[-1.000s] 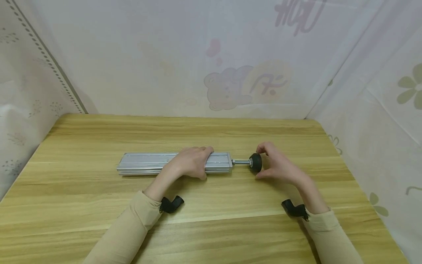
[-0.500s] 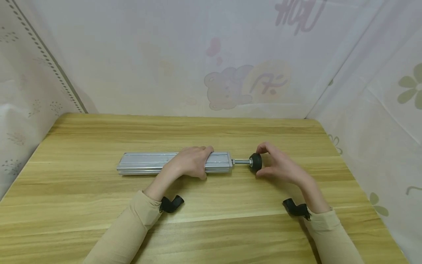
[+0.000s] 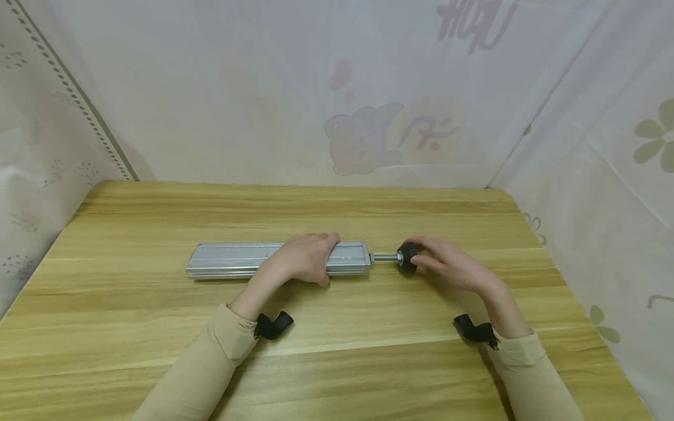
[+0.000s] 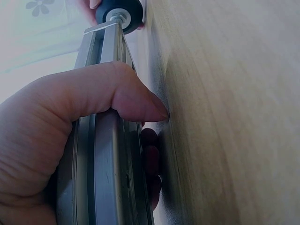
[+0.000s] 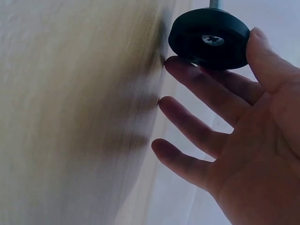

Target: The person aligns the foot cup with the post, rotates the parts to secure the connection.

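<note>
A long aluminium profile (image 3: 231, 258) lies sideways across the wooden table. My left hand (image 3: 304, 258) grips it near its right end, and in the left wrist view the thumb (image 4: 136, 101) bends over one side while fingertips show at the other. From the profile's end sticks a threaded rod (image 3: 386, 257) carrying a round black levelling foot (image 3: 406, 258). My right hand (image 3: 455, 266) pinches that foot by its rim. In the right wrist view the thumb (image 5: 262, 56) lies at one edge of the foot (image 5: 187, 37), fingertips lie across from it, and the other fingers are spread.
The wooden table (image 3: 337, 374) runs back to a pale printed curtain (image 3: 253, 99), with more curtain at both sides. A black angled piece (image 3: 274, 325) sits at the left cuff, and a similar black piece (image 3: 474, 330) at the right cuff.
The right thumb has risen from below the levelling foot onto its right side, and the fingers have drawn closer together over its top. The left hand and the profile have stayed in place.
</note>
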Demonstrator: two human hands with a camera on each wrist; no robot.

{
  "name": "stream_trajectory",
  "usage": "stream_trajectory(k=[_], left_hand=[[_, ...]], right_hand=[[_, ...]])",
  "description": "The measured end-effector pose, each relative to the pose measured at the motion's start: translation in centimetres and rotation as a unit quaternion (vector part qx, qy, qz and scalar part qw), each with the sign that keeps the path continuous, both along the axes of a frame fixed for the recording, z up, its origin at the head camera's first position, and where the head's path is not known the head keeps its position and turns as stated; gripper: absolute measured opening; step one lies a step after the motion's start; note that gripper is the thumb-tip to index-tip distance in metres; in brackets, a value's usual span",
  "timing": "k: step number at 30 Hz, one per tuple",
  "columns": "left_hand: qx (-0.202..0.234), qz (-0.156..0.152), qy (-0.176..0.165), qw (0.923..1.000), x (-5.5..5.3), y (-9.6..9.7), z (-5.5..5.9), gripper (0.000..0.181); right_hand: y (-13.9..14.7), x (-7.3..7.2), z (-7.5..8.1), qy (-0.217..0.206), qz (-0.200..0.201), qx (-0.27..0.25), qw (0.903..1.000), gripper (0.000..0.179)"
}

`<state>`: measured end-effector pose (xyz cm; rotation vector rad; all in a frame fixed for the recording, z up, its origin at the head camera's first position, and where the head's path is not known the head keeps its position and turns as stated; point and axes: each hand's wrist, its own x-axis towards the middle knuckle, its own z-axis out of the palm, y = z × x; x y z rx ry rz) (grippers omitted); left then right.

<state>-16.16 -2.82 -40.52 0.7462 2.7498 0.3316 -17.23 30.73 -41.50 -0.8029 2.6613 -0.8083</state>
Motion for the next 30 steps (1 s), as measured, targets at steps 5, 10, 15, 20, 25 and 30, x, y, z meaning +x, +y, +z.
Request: stream_trajectory(k=[5, 10, 15, 20, 25, 30], left_hand=[[0.000, -0.001, 0.003, 1.0000, 0.0, -0.1, -0.1, 0.073], [-0.001, -0.001, 0.004, 1.0000, -0.1, -0.1, -0.1, 0.074], [-0.003, -0.001, 0.003, 1.0000, -0.1, 0.0, 0.0, 0.074], [-0.005, -0.002, 0.005, 1.0000, 0.0, 0.0, 0.1, 0.073], [-0.005, -0.004, 0.005, 1.0000, -0.1, 0.0, 0.0, 0.073], [-0.006, -0.005, 0.006, 1.0000, -0.1, 0.0, 0.0, 0.073]], right_hand=[[-0.1, 0.1, 0.1, -0.017, -0.011, -0.015, 0.9997, 0.060], [-0.5, 0.2, 0.1, 0.013, -0.017, -0.041, 0.9989, 0.077], [-1.0, 0.2, -0.1, 0.043, -0.012, -0.046, 0.9979, 0.077], [-1.1, 0.3, -0.2, 0.048, -0.009, -0.050, 0.9976, 0.069], [-0.9, 0.2, -0.1, 0.046, -0.009, -0.049, 0.9977, 0.064], [-0.2, 0.0, 0.1, 0.017, -0.002, -0.053, 0.9984, 0.051]])
